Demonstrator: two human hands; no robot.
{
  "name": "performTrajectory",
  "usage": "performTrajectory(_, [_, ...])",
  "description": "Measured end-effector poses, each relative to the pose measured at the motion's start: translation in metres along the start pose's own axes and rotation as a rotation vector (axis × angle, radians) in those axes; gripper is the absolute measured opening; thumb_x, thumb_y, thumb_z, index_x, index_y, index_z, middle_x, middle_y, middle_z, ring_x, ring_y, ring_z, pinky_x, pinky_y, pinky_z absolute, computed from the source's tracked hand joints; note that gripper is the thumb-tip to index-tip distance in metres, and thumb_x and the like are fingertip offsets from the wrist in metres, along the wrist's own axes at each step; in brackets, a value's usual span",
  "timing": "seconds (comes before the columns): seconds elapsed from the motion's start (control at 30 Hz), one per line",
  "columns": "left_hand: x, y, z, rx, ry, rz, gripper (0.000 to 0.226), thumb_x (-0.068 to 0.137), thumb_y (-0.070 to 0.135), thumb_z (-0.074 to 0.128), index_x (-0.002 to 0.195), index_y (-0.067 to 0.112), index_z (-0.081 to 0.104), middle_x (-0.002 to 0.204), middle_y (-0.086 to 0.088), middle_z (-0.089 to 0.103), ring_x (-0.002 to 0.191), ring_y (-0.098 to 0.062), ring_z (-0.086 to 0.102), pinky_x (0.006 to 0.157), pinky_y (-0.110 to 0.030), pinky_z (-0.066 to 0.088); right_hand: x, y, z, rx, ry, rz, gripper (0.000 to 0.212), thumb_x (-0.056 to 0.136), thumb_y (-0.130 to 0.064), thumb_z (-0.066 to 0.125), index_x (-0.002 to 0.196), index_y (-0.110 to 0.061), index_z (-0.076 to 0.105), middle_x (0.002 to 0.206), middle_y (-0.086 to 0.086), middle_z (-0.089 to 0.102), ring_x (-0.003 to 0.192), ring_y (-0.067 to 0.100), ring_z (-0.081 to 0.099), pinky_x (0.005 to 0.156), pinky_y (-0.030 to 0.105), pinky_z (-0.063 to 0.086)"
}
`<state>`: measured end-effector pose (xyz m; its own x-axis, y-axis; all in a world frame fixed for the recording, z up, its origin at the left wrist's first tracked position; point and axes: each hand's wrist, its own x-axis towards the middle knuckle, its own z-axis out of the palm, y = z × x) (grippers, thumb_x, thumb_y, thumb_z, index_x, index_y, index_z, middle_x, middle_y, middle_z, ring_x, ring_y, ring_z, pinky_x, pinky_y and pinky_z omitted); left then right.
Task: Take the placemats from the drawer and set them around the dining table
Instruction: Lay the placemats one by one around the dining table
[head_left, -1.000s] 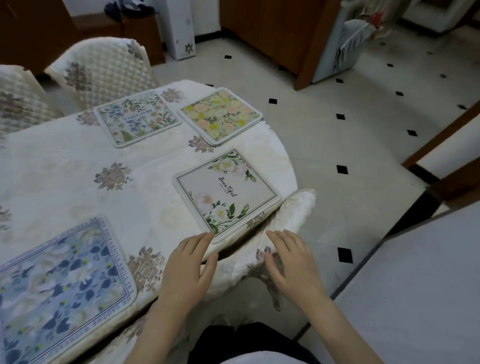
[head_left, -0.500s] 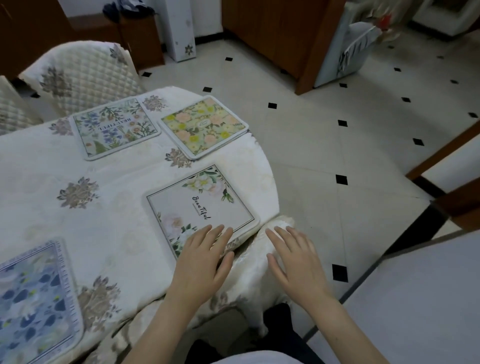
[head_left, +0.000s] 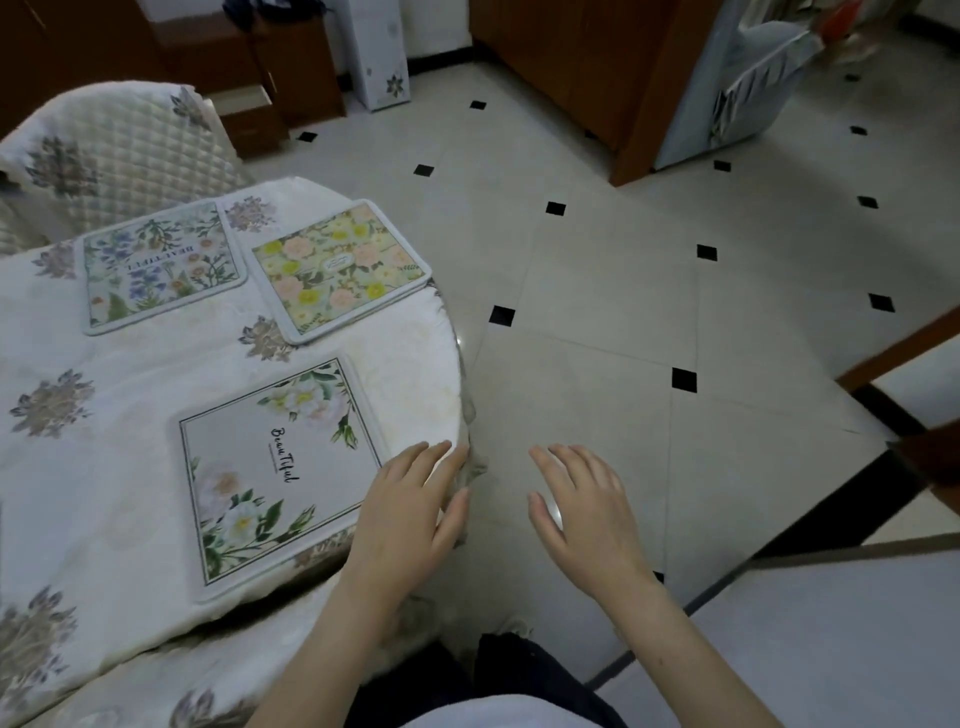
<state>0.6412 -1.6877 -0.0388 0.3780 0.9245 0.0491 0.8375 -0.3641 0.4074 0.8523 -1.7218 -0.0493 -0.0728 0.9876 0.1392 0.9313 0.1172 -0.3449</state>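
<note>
Three floral placemats lie on the dining table (head_left: 130, 358), which wears a cream flowered cloth. The nearest one, a white placemat (head_left: 275, 473) with the word "Beautiful", sits by the table's right edge. Behind it lie a yellow-and-pink flowered placemat (head_left: 340, 270) and a blue-flowered placemat (head_left: 158, 265). My left hand (head_left: 410, 514) rests with straight fingers on the near right corner of the white placemat and the table edge. My right hand (head_left: 584, 512) hovers with spread fingers over the floor, to the right of the table, holding nothing.
A quilted chair (head_left: 109, 150) stands at the table's far side. Pale floor tiles with black diamonds (head_left: 613, 291) spread to the right. Wooden cabinets (head_left: 587, 57) and a white box (head_left: 382, 57) line the back. A grey surface (head_left: 831, 639) fills the lower right.
The view has swung right, so the big blue placemat at the lower left has left the frame. My left hand has slid to the white placemat's right corner. My right hand has come off the tablecloth fold.
</note>
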Motion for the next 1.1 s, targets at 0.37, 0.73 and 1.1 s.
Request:
performTrajectory(0.37, [0.080, -0.009, 0.030, -0.025, 0.046, -0.131, 0.049, 0.096, 0.041, 0.032, 0.133, 0.018, 0.055, 0.128, 0.001, 0.060, 0.120, -0.021, 0.051, 0.102, -0.036, 0.040, 0.088, 0.060, 0.011, -0.027, -0.099, -0.125, 0.045, 0.093, -0.035, 0.040, 0.130, -0.014, 0.055, 0.120, 0.003, 0.061, 0.115, 0.024, 0.053, 0.099, 0.041, 0.043])
performTrajectory(0.73, [0.230, -0.032, 0.024, -0.032, 0.150, -0.231, 0.050, 0.095, 0.041, 0.032, 0.128, 0.014, 0.059, 0.122, -0.002, 0.063, 0.113, -0.025, 0.055, 0.096, -0.039, 0.045, 0.258, 0.103, 0.005, -0.060, -0.141, -0.193, 0.048, 0.093, -0.037, 0.036, 0.131, -0.014, 0.056, 0.121, 0.003, 0.062, 0.113, 0.023, 0.053, 0.099, 0.040, 0.042])
performTrajectory(1.1, [0.316, -0.052, 0.026, -0.008, 0.271, -0.538, 0.048, 0.095, 0.039, 0.032, 0.127, 0.016, 0.060, 0.122, 0.002, 0.063, 0.111, -0.019, 0.055, 0.093, -0.035, 0.046, 0.414, 0.139, 0.025, 0.020, -0.268, -0.411, 0.050, 0.095, -0.038, 0.031, 0.132, -0.014, 0.054, 0.123, 0.002, 0.061, 0.114, 0.022, 0.054, 0.100, 0.037, 0.038])
